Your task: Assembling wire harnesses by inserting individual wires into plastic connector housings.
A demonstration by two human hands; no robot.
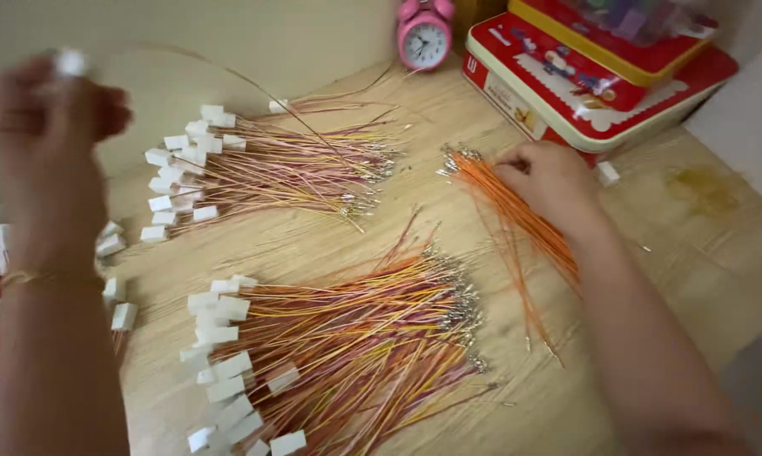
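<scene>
Head view. The left hand was raised above the bench, blurred, its fingers closed around one white connector with a thin wire trailing from it. The right hand rested on one loose bundle of orange wires, fingers curled down onto the strands; whether they pinched any strand could not be told. Two large heaps of wired white connectors lay on the bench: an upper heap and a lower heap. Further connectors lay at the left edge, partly hidden. At the rear stood one pink alarm clock and two stacked red rectangular tins, yellow-edged with white scalloped borders.
</scene>
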